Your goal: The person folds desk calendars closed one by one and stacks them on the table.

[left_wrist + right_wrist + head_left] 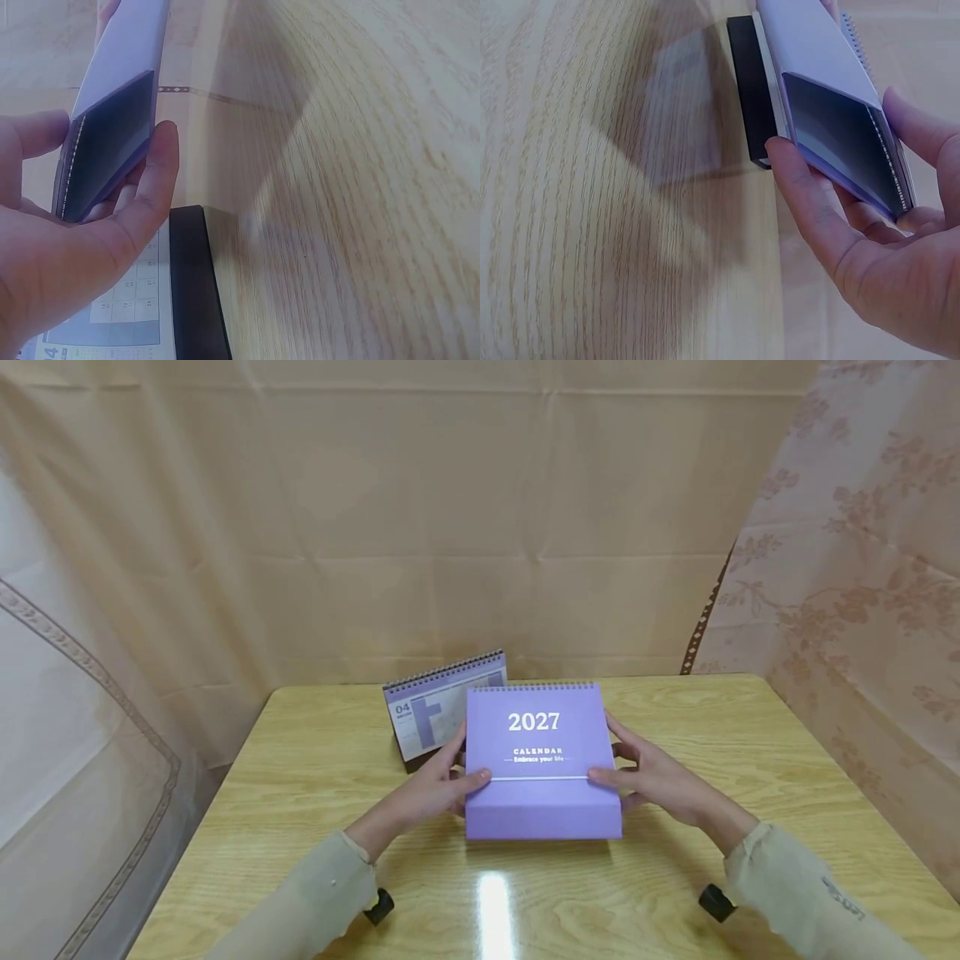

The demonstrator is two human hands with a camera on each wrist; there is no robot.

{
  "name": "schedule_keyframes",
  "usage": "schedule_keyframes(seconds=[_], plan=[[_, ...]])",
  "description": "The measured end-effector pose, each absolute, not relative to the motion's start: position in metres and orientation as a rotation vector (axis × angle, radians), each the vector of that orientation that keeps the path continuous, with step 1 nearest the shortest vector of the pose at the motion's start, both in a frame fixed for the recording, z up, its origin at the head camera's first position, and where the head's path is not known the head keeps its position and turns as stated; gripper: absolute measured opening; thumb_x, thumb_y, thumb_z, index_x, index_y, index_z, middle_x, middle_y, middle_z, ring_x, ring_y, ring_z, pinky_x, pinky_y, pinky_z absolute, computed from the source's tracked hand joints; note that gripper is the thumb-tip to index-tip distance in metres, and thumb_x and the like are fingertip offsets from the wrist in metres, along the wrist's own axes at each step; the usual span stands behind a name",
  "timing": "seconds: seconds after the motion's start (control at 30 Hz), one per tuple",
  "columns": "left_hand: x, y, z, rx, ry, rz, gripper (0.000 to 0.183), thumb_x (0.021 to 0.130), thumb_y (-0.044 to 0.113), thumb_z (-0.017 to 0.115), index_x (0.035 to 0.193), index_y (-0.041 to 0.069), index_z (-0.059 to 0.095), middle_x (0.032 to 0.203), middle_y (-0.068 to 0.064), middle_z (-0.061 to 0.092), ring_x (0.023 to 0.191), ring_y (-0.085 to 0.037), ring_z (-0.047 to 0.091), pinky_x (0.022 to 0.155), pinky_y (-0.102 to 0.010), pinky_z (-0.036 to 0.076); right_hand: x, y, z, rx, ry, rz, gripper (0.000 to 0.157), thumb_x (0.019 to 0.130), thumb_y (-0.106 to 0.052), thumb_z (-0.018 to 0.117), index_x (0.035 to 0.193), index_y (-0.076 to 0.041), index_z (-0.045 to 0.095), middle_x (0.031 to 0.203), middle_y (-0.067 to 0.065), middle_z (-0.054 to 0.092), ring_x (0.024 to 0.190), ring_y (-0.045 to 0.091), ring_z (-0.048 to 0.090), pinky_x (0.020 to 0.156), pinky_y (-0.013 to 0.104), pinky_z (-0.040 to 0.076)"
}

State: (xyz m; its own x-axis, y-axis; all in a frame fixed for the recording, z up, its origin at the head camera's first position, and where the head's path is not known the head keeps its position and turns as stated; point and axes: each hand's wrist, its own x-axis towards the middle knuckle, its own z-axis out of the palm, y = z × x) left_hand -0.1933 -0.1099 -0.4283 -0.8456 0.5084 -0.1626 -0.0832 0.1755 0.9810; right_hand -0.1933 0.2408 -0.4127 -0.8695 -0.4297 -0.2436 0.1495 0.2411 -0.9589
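Between my two hands is a purple spiral-bound desk calendar [542, 818] with "2027" printed on its cover. My left hand [420, 789] grips its left side, thumb on the front and fingers behind. On the opposite side my right hand [667, 781] holds it the same way. Both wrist views show the calendar's hollow triangular stand [832, 135] from the side, raised over the table. Behind and to the left stands a second desk calendar [408, 722], tilted, turned to a page marked "04"; the purple one partly hides it.
The wood-grain table [300, 810] stretches out on both sides, with a bright reflection near the front. A beige cloth [420, 510] hangs along the table's back edge. Patterned curtains [877, 610] hang on the right, and a white cloth [60, 710] on the left.
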Motion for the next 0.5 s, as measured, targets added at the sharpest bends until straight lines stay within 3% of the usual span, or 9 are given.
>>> schedule_keyframes(seconds=[0.5], plan=[[-0.1933,-0.1085,-0.425,0.371,1.985,1.735,0.088,0.101,0.027,0.066,0.16,0.049,0.004,0.13,-0.021,0.047,0.097,-0.033,0.065,0.07,-0.05,0.06,-0.193,0.2427,-0.4141,-0.253,2.054,-1.663,0.102,0.095,-0.02,0.075,0.164,-0.036,0.002,0.135,0.029,0.041,0.101,0.036,0.066,0.076,0.056,0.059]])
